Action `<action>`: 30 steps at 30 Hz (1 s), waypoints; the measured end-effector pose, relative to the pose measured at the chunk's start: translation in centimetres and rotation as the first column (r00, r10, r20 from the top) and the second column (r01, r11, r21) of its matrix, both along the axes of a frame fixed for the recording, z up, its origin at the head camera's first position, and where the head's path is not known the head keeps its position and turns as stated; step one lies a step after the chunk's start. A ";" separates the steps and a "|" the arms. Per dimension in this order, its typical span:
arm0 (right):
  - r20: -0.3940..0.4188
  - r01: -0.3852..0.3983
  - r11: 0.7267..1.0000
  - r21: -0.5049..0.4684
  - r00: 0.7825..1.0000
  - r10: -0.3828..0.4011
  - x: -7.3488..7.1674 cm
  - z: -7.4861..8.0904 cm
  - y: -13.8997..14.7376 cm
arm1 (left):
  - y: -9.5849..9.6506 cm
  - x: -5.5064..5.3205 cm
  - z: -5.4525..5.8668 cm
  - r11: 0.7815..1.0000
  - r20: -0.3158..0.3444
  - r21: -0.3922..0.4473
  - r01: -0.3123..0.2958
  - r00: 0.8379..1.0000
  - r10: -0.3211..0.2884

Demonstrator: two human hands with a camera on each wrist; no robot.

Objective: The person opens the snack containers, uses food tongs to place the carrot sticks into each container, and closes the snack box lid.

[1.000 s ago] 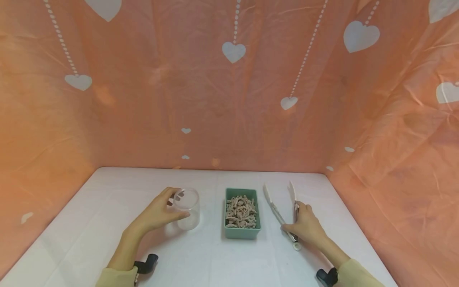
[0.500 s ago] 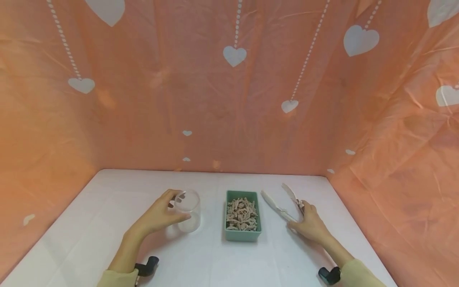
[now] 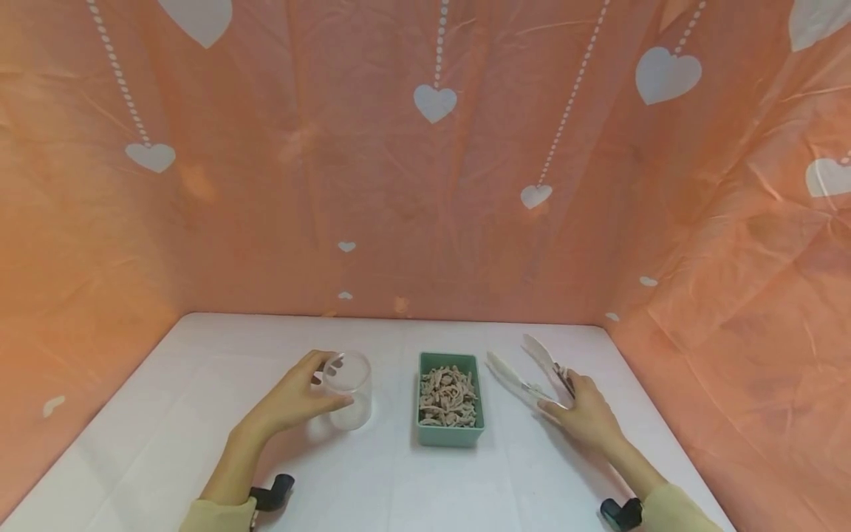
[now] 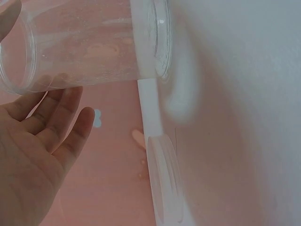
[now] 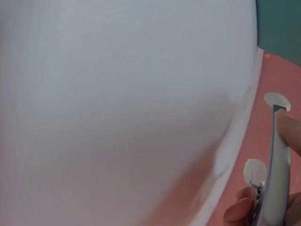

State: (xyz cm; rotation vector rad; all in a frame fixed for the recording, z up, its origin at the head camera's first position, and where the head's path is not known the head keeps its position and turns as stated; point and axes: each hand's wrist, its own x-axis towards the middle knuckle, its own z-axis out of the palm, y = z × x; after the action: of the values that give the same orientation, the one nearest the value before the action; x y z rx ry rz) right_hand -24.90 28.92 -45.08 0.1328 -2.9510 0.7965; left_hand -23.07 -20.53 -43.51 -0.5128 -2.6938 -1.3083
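Observation:
A clear, see-through jar [image 3: 352, 410] stands at the left, with nothing visible inside. My left hand [image 3: 289, 403] grips it near the rim, thumb on the near side and fingers round the far side; those fingers [image 4: 61, 110] show along the jar's wall in the left wrist view. On the right, my right hand [image 3: 588, 417] holds metal tongs [image 3: 515, 380] with pale tips, thumb on one arm and fingers on the other. The tongs are spread, nothing between their tips. Between the hands sits a green rectangular tub [image 3: 450, 437] of greyish-brown shredded strips [image 3: 448, 395].
White cloth covers the table [image 3: 399, 488]. Orange curtain [image 3: 372, 185] with white hearts surrounds its back and sides. A clear round flat piece [image 4: 164, 181] shows by the jar in the left wrist view. Black cameras [image 3: 272, 493] are strapped to both wrists.
My right hand has raised the tongs from where they lay and shifted a little to the right; its grip has moved along the arms. The left hand and jar have stayed put.

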 end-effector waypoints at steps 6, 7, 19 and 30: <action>-0.105 -0.035 0.999 0.001 0.994 0.035 0.3 1.4 0.5 | -0.1 0.1 0.0 1.000 0.016 -0.009 -0.020 1.000 0.020; -0.115 -0.041 0.999 -0.003 0.993 0.041 0.4 1.7 0.6 | -0.1 0.1 0.0 1.000 0.016 -0.011 -0.019 1.000 0.019; -0.237 -0.193 0.981 0.034 0.952 0.195 1.4 5.4 0.6 | -0.1 0.0 0.0 1.000 0.029 -0.009 -0.023 0.999 0.024; -0.266 -0.324 0.912 0.251 0.883 0.387 1.6 7.1 -0.4 | 0.1 0.1 0.0 1.000 0.038 -0.010 -0.018 0.999 0.018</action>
State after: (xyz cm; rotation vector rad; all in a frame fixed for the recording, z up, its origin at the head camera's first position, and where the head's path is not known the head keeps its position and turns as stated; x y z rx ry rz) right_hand -23.35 28.51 -37.94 0.7636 -2.7228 0.4498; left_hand -22.97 -20.47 -43.47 -0.4681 -2.7299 -1.3139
